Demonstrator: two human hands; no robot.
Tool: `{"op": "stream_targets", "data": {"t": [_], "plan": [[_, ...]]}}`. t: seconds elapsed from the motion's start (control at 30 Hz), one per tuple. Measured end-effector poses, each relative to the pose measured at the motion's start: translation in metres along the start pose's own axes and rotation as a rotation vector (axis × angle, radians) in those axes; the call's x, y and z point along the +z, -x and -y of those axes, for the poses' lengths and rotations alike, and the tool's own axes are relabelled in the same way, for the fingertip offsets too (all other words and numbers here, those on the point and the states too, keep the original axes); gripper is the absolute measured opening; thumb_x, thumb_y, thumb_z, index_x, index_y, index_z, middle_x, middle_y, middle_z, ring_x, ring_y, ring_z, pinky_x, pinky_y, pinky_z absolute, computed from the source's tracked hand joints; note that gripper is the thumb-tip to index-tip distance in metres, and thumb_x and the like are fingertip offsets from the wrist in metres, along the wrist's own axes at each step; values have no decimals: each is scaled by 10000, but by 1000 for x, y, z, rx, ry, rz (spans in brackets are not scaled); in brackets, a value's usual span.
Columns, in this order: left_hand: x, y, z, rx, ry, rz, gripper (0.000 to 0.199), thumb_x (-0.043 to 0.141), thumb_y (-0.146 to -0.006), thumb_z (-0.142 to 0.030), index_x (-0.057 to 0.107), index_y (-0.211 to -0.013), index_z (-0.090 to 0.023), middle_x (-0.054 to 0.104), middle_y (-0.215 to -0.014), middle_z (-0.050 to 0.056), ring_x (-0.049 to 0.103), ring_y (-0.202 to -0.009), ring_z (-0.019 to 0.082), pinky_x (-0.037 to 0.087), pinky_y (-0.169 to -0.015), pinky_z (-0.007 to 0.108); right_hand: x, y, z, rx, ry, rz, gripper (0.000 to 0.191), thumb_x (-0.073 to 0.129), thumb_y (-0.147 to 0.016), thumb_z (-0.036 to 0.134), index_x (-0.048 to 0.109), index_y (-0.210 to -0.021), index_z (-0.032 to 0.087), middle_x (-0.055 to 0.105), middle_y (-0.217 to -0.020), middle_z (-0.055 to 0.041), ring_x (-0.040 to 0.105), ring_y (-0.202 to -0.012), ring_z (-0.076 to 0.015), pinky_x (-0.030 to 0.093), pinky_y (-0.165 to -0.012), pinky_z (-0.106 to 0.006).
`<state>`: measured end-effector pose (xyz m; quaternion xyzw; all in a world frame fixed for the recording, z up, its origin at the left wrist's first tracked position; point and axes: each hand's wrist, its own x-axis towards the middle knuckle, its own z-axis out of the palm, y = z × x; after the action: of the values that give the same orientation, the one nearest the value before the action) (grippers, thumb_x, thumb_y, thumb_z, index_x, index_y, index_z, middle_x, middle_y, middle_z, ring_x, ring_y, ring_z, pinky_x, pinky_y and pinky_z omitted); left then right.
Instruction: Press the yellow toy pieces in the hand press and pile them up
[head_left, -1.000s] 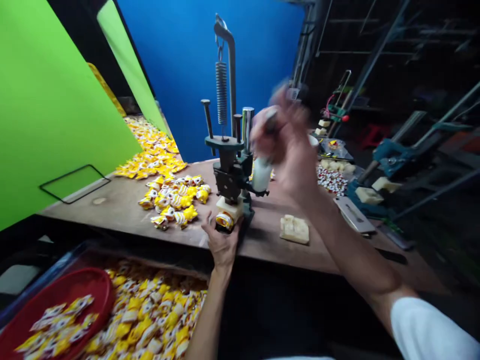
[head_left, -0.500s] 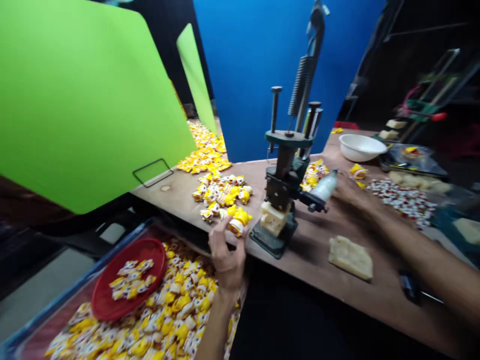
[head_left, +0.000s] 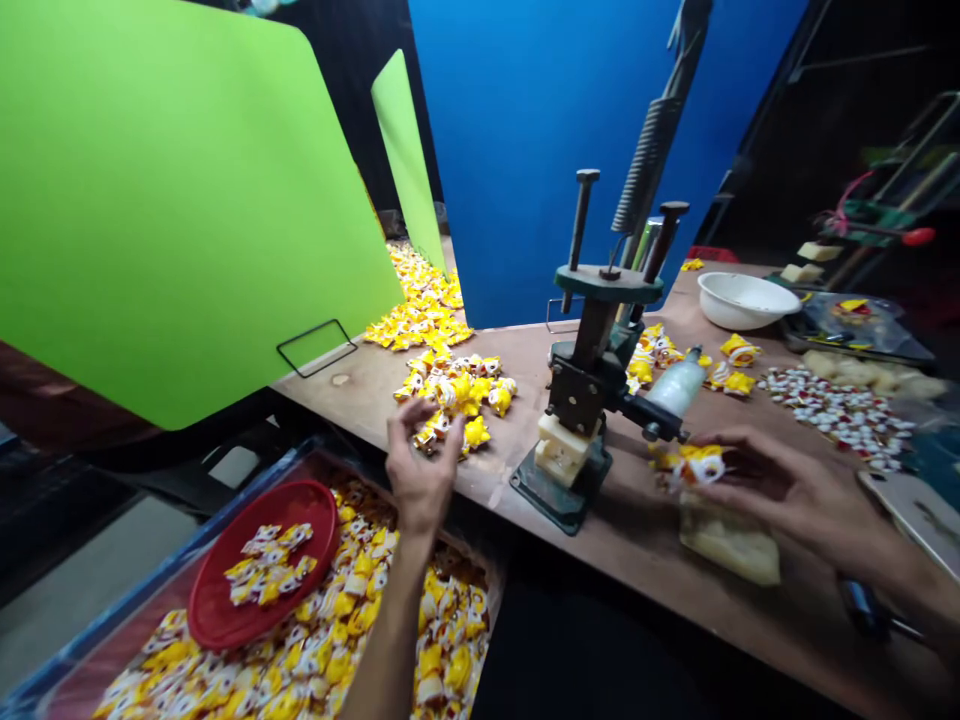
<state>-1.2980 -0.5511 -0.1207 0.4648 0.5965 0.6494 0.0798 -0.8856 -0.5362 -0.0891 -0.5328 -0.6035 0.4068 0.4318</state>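
At the table's front edge my left hand (head_left: 420, 475) is open, its thumb and fingers apart beside a pile of small yellow-and-white plastic figures (head_left: 457, 385). One yellow figure (head_left: 476, 432) lies by the thumb. To the right of the press, my right hand (head_left: 780, 490) pinches a yellow-and-white figure (head_left: 701, 465) between thumb and fingers, above a cream-coloured block (head_left: 731, 540). Between my hands stands the hand press (head_left: 577, 395), with a cream fixture block (head_left: 566, 450) on its base. Its lever grip (head_left: 675, 385) is wrapped in pale plastic; neither hand touches it.
Below left, a bin holds a heap of figures (head_left: 330, 620) and a red plate (head_left: 334, 520) with several pieces. A white bowl (head_left: 750, 300), small white-and-red parts (head_left: 832, 405) and a phone-like slab (head_left: 911, 515) are at right. Green (head_left: 172, 200) and blue (head_left: 555, 160) panels stand behind.
My left hand has let go of a figure, which lies at the pile, and moved left. My right hand has left the lever grip area, come nearer and holds a figure.
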Motion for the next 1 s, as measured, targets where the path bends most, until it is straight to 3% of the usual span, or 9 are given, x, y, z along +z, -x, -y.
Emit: {"op": "stream_targets", "data": {"t": [0.07, 0.17, 0.3, 0.4, 0.57, 0.7, 0.8, 0.9, 1.0], "plan": [[-3, 53, -30, -277, 313, 332, 505, 766, -977, -533, 656, -1360, -222, 787, -1219, 142, 795, -1040, 272, 662, -903, 407, 36, 30, 9, -78, -5, 163, 442, 948, -783, 516, 815, -1202, 477, 773, -1326, -99, 751, -1200, -441, 678, -1047, -602], [-2, 111, -60, -551, 577, 631, 506, 745, -999, -531, 684, -1380, -203, 772, -1320, 181, 799, -1141, 302, 674, -948, 406, 85, 51, 18, -288, -1, 332, 377, 852, -931, 409, 754, -1291, 464, 733, -1431, -20, 698, -1349, -369, 576, -1212, -615], [-1, 128, -58, -573, 556, 447, 585, 931, -847, -429, 699, -1340, -215, 796, -1247, 134, 789, -1185, 281, 657, -1043, 404, 111, 51, 16, -437, -3, 408, 396, 758, -1029, 312, 692, -1408, 405, 668, -1550, -7, 626, -1462, -297, 512, -1276, -553], [8, 125, -38, -384, 392, 254, 671, 1006, -744, -376, 709, -1328, -233, 787, -1285, 111, 772, -1222, 279, 638, -1106, 431, 107, 48, 2, -384, 52, 221, 373, 728, -1051, 341, 685, -1420, 380, 686, -1512, -30, 658, -1405, -299, 532, -1241, -543], [46, 123, -9, -109, 243, 65, 492, 954, -823, -384, 766, -1253, -239, 782, -1281, 80, 767, -1205, 270, 607, -1151, 459, 88, 54, -28, -234, 109, 33, 217, 710, -1055, 432, 740, -1241, 325, 757, -1267, -60, 747, -1090, -285, 640, -976, -483], [69, 112, -14, 38, 94, 102, 395, 908, -883, -392, 754, -1198, -211, 773, -1194, 89, 757, -1139, 257, 614, -1085, 444, 64, 45, -33, -231, 163, 59, 215, 684, -1061, 466, 759, -1159, 291, 763, -1230, -79, 734, -1076, -289, 628, -933, -470], [73, 103, -22, 120, 1, 141, 356, 888, -905, -372, 727, -1176, -208, 764, -1154, 79, 748, -1120, 248, 612, -1047, 418, 44, 10, -27, -254, 129, 24, 283, 753, -1006, 521, 781, -1149, 280, 776, -1214, -83, 737, -1073, -288, 630, -967, -465], [71, 101, -24, 176, -20, 171, 327, 859, -933, -340, 705, -1191, -212, 748, -1167, 76, 735, -1165, 248, 602, -1062, 412, 31, -42, -14, -101, -188, -124, 400, 830, -912, 624, 784, -1124, 288, 794, -1149, -51, 748, -1069, -266, 634, -1011, -440], [74, 103, -25, 163, 2, 188, 314, 828, -957, -324, 690, -1219, -219, 725, -1178, 78, 724, -1176, 247, 617, -1040, 410, 26, -86, 6, 129, -662, -36, 488, 744, -929, 739, 758, -1103, 284, 801, -1090, -42, 756, -1072, -255, 664, -960, -413]]}}
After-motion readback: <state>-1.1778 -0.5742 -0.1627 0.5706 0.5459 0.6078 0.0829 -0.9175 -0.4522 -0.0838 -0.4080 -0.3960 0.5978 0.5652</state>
